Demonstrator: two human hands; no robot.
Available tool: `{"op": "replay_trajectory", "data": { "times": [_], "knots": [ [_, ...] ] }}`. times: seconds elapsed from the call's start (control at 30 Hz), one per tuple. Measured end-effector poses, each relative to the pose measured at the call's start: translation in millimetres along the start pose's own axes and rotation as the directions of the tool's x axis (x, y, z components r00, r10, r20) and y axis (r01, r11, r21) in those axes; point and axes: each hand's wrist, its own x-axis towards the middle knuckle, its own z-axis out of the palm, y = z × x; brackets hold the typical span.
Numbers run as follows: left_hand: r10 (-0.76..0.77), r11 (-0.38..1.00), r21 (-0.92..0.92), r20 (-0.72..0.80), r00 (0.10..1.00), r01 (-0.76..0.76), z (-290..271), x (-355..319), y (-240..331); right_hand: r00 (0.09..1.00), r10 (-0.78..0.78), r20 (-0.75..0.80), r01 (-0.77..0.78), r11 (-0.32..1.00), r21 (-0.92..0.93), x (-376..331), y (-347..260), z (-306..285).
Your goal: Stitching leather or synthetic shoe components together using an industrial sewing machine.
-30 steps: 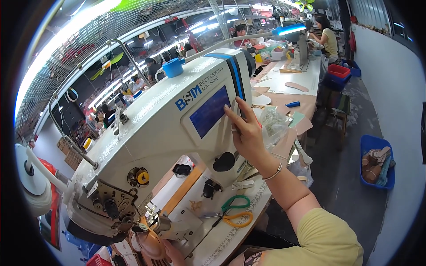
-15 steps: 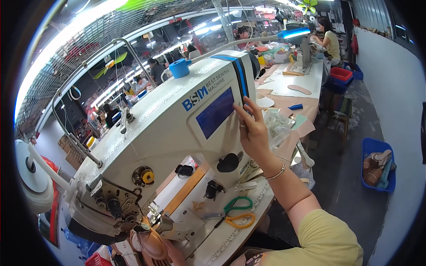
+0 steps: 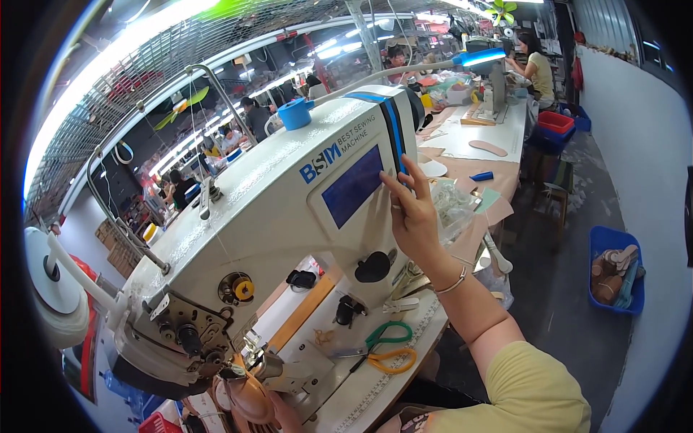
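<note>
The white sewing machine (image 3: 274,195) fills the middle of the view, with a dark blue screen (image 3: 352,186) on its side. My right hand (image 3: 413,211) is raised beside that screen with its fingers apart. One fingertip is at the screen's right edge; whether it presses there I cannot tell. Low in the view, my left hand (image 3: 286,414) grips a tan shoe upper (image 3: 249,401) beneath the machine's needle end. Only part of this hand shows, and the upper hides its other fingers. Green-handled scissors (image 3: 390,333) and orange-handled scissors (image 3: 392,360) lie on the machine bed to the right.
A thread cone (image 3: 54,289) stands at the left. Behind the machine, a worktable (image 3: 469,137) carries leather pieces and plastic bags. A blue bin (image 3: 615,303) with shoe parts sits on the floor at right, near a stool (image 3: 557,180). Several people work farther back.
Almost nothing differs. The view has shifted very slightly; my right hand stays at the screen's edge and my left hand stays on the shoe upper.
</note>
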Motion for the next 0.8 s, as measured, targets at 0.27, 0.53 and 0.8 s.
{"op": "replay_trajectory", "data": {
  "times": [0.27, 0.53, 0.8],
  "knots": [
    [0.0, 0.992, 0.128, 0.063, 0.998, -0.008, -3, -1, 4, 1.0, -0.02, 0.009, 0.02, 0.999, -0.031, -1, -2, 0],
    [0.027, 0.996, 0.083, 0.114, 0.993, -0.037, -3, -4, 13, 1.0, 0.007, -0.005, -0.007, 1.0, -0.011, 0, -2, -1],
    [-0.102, 0.988, 0.115, 0.001, 0.995, 0.102, 1, -6, 16, 0.999, 0.047, 0.002, -0.047, 0.999, 0.016, -1, -3, -1]
  ]
}}
